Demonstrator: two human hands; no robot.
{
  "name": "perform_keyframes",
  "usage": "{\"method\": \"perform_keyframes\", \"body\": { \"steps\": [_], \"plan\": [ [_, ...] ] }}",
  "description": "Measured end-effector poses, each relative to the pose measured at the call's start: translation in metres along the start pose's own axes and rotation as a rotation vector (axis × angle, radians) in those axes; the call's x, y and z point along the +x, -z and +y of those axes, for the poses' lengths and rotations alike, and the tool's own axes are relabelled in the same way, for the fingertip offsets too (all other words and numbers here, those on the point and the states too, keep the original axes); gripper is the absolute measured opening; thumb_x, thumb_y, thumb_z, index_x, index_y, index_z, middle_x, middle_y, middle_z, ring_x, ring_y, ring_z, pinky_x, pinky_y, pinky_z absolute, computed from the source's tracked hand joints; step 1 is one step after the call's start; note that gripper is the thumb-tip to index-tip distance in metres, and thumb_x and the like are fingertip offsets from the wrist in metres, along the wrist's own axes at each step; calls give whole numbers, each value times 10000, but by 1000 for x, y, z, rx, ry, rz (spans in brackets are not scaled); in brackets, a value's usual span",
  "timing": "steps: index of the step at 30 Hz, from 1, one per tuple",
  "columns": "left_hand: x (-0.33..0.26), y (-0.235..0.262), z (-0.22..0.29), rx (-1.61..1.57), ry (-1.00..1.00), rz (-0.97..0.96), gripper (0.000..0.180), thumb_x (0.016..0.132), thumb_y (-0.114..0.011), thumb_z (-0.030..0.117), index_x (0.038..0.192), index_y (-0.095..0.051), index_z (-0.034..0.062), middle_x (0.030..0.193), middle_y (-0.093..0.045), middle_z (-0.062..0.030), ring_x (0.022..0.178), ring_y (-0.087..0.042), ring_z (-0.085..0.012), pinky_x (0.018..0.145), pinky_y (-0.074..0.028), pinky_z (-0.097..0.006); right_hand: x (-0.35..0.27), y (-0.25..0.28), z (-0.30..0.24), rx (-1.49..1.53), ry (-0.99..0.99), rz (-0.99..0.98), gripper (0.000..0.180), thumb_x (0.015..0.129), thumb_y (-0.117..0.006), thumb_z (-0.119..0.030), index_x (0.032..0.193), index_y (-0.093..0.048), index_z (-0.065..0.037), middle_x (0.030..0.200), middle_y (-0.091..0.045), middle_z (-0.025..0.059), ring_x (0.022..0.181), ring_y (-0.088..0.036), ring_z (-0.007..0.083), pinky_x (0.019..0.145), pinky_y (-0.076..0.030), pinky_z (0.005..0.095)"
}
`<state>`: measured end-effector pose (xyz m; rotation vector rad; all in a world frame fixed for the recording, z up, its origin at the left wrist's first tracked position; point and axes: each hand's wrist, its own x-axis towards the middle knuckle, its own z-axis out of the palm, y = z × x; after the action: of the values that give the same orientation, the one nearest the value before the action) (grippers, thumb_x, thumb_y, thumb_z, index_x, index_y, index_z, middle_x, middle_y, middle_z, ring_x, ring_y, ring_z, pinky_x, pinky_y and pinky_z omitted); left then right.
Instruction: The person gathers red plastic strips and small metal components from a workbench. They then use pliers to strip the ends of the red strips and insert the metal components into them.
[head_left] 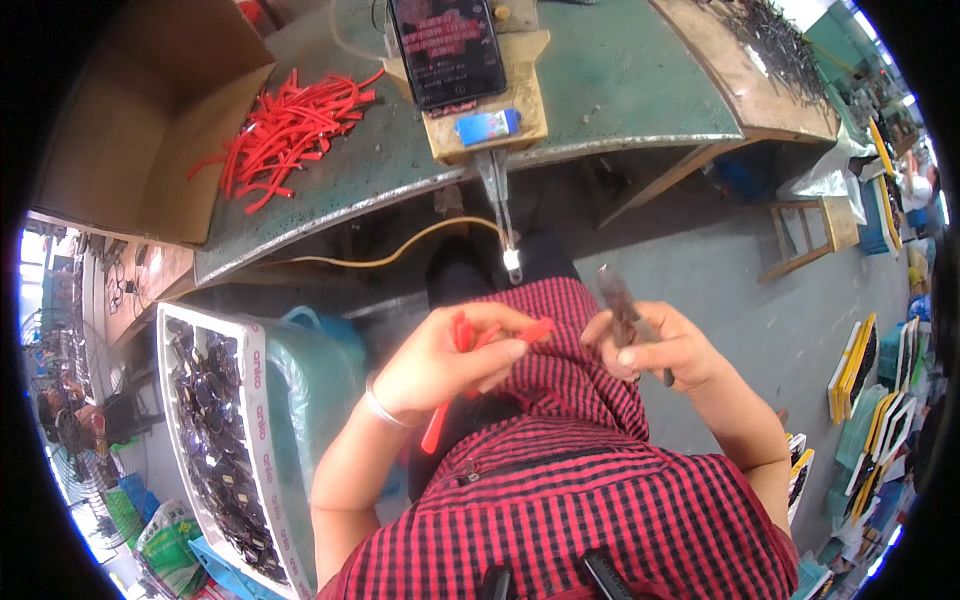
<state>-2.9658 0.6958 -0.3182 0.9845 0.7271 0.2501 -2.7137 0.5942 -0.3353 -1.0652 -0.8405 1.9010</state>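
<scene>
My left hand (450,360), over my lap, is closed around a few slim red plastic strips (434,428) shaped like eyeglass temples. One red end (535,330) pokes out past the thumb and forefinger toward my right hand. My right hand (660,345) grips a dark pair of pliers (618,300), its head pointing up and away from me. The two hands are apart, with a short gap between the red end and the pliers. A loose pile of similar red strips (290,130) lies on the green bench at the far left.
An open cardboard box (130,130) stands left of the pile on the green bench (620,90). At the bench's edge, a phone (447,50) and a blue packet (488,127) rest on a yellowish fixture with a metal arm (500,200). Left of me is a white-edged box of dark eyewear (215,420).
</scene>
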Motion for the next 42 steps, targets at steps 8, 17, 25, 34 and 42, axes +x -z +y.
{"method": "perform_keyframes", "body": {
  "steps": [8, 17, 25, 34, 42],
  "plan": [
    [15, 2, -31, -325, -221, 287, 168, 972, -504, 118, 1092, -505, 0, 807, -561, -80, 515, -483, -111, 410, -321, -213, 77, 87, -42, -1525, 516, 1000, 382, 712, -746, -207, 1072, -671, -104, 851, -644, 95, 758, -613, 270, 704, -491, 385],
    [-21, 79, -35, -54, -290, 830, 67, 866, -662, 100, 886, -648, 37, 622, -512, 61, 505, -444, -43, 458, -329, -211, 107, 117, -43, -1778, 555, 1094, 394, 715, -756, -233, 1063, -640, -88, 869, -612, 120, 863, -596, 316, 755, -478, 418],
    [37, 208, 42, 1454, -455, 1230, 195, 735, -675, 130, 927, -703, 110, 951, -639, -142, 870, -631, -338, 748, -505, -399, 54, 67, -11, -1044, 437, 889, 469, 733, -772, -150, 1154, -621, -10, 931, -591, 44, 725, -475, 136, 658, -425, 263],
    [92, 291, 80, 1701, -152, 1242, 152, 800, -615, 176, 892, -715, 107, 900, -676, -145, 848, -672, -328, 720, -540, -441, 10, 51, 59, -799, 238, 824, 453, 725, -771, -79, 1138, -607, 12, 929, -592, 36, 798, -501, 113, 723, -436, 251],
    [77, 225, 110, 937, -662, 1001, 214, 887, -627, 213, 1019, -704, 63, 848, -716, -125, 733, -660, -219, 675, -511, -342, 9, 48, 80, -631, 136, 791, 418, 774, -746, -106, 1153, -606, 2, 960, -625, 39, 857, -549, 119, 805, -447, 263]
  ]
}}
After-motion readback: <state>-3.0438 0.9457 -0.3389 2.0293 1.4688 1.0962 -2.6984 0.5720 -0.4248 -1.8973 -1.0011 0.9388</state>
